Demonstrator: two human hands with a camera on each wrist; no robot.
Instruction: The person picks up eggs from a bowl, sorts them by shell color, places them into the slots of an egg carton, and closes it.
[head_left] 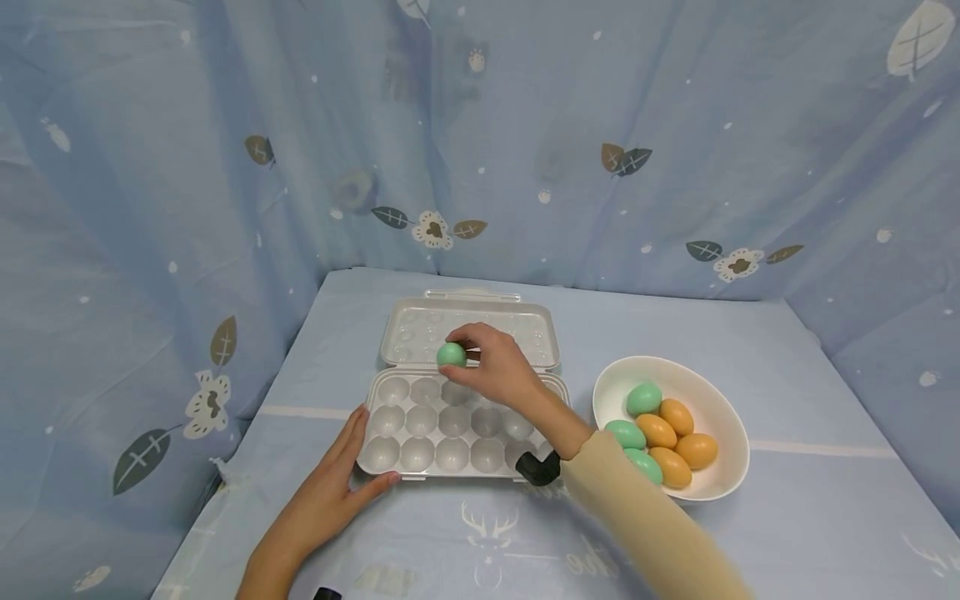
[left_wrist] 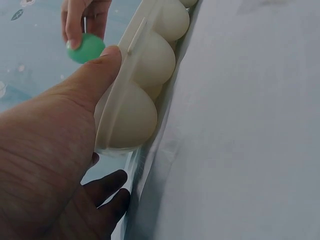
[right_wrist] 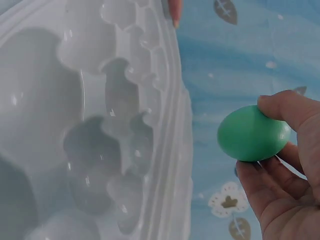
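Observation:
A translucent white plastic egg box (head_left: 452,423) lies on the table with its lid (head_left: 420,333) folded back. Over the back of its cups, my right hand (head_left: 495,367) pinches a green egg (head_left: 452,356) between thumb and fingertips; the egg (right_wrist: 252,133) is held clear of the box in the right wrist view. My left hand (head_left: 330,492) rests at the box's front left corner, fingers along the left side and thumb against the front edge. In the left wrist view, the thumb of this hand (left_wrist: 55,125) lies on the box's rim. My right forearm covers some cups on the right.
Right of the box stands a white bowl (head_left: 727,417) holding several orange eggs (head_left: 697,451) and green eggs (head_left: 643,398). A light blue printed cloth covers the table (head_left: 817,492), and similar patterned curtains (head_left: 525,125) hang behind and at the sides.

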